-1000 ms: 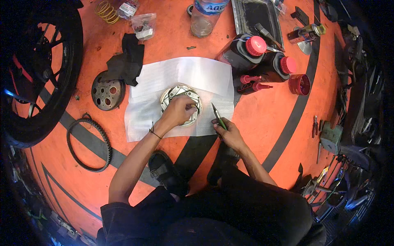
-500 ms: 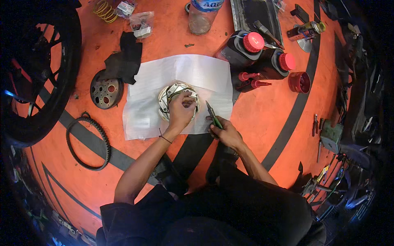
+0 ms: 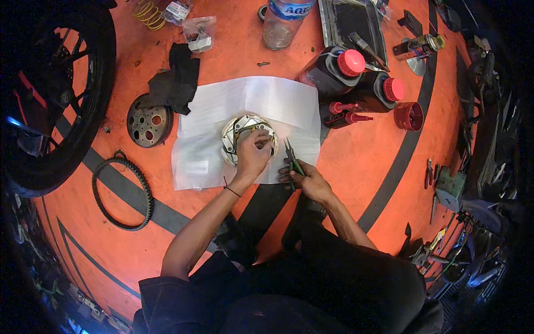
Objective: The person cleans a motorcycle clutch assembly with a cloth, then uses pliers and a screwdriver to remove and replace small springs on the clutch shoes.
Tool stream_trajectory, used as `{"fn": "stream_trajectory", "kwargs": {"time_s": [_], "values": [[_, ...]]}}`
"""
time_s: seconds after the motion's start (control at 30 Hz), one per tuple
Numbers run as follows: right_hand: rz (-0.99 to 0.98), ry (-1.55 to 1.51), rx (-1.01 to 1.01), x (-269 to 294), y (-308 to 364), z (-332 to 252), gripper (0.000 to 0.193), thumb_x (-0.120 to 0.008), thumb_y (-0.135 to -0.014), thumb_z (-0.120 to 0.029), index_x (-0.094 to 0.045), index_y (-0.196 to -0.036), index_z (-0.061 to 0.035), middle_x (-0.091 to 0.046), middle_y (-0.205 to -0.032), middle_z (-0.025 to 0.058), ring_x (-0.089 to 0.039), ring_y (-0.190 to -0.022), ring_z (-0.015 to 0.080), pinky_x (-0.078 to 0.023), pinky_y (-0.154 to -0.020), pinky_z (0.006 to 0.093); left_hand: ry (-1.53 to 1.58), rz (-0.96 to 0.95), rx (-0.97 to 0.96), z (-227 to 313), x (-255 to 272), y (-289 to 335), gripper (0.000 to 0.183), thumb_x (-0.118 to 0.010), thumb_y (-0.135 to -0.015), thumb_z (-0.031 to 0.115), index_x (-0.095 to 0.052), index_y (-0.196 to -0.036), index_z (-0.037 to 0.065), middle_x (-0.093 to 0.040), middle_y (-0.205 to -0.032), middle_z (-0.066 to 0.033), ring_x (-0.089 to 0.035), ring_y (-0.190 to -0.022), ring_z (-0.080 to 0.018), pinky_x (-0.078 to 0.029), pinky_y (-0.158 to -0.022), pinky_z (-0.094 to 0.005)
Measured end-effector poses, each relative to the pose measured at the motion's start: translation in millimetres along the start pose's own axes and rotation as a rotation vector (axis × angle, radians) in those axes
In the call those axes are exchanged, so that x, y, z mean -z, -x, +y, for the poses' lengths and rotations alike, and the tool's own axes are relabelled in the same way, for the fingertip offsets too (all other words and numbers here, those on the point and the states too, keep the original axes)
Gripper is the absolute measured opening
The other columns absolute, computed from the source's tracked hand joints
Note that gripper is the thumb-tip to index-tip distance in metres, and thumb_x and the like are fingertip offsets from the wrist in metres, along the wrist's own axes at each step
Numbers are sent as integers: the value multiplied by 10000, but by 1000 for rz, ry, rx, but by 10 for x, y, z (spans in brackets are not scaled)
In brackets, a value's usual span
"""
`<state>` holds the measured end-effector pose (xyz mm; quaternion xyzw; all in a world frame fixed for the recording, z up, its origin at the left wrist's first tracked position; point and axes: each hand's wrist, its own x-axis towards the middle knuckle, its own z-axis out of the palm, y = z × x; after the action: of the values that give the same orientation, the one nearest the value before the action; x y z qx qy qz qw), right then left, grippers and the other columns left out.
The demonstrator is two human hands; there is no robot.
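Note:
A round silver metal clutch part (image 3: 240,129) lies on a white paper sheet (image 3: 267,100) spread on the orange floor. My left hand (image 3: 251,156) rests on top of the part, fingers curled over its near side. My right hand (image 3: 306,178) sits just to its right at the sheet's near edge, gripping green-handled pliers (image 3: 291,157) whose tips point away from me, beside the part.
A dark perforated disc (image 3: 148,120) and black rag (image 3: 173,79) lie left of the sheet, a drive belt (image 3: 121,189) nearer left. Two black bottles with red caps (image 3: 356,78), a red cup (image 3: 408,116), a water bottle (image 3: 282,22) and a tray (image 3: 352,22) stand behind. A wheel (image 3: 50,94) fills the far left.
My left hand has shifted slightly over the metal part. My right hand with the pliers has drawn a little closer to the part.

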<state>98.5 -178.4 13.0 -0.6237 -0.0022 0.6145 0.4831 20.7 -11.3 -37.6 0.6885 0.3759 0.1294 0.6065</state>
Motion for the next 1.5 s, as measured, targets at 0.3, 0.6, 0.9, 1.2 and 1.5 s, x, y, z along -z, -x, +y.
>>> {"fn": "stream_trajectory", "kwargs": {"time_s": [0.3,0.6,0.9,1.2,1.5], "values": [[-9,58,-55,-133,-116,-42,316,-457,-1003,-70,-472,-1304,28,-622,-1180,117,-654,-1013,213,-552,-729,330,13,-23,-1,-147,0,-15,260,-689,-822,0,-668,-1076,-48,-740,-956,-167,-713,-830,-202,-550,-751,-298],[-9,47,-28,-162,-210,-33,303,-508,-996,-84,-508,-1269,49,-667,-1118,129,-659,-998,212,-537,-747,330,-9,-47,-3,-97,16,-10,325,-697,-827,3,-647,-1146,-36,-736,-973,-164,-713,-853,-208,-556,-776,-312],[192,-66,19,-439,-284,-6,363,-479,-997,-90,-461,-1314,85,-672,-1009,118,-659,-911,191,-522,-746,311,-37,-114,17,-104,76,-70,356,-727,-803,-16,-625,-1144,-20,-703,-938,-116,-694,-856,-177,-562,-765,-289],[267,-433,48,-507,-387,92,366,-495,-999,-246,-439,-1316,-70,-586,-982,62,-604,-865,168,-515,-674,324,-42,-102,-29,-138,74,-120,283,-706,-791,-30,-652,-1069,-16,-711,-893,-128,-708,-794,-196,-571,-715,-300],[79,-632,198,-332,-278,116,514,-515,-813,44,-463,-1322,-9,-602,-1219,104,-581,-1064,211,-496,-864,330,2,-114,23,-139,78,-138,268,-704,-799,-17,-648,-1061,-15,-719,-890,-128,-709,-811,-193,-572,-721,-297]]}}
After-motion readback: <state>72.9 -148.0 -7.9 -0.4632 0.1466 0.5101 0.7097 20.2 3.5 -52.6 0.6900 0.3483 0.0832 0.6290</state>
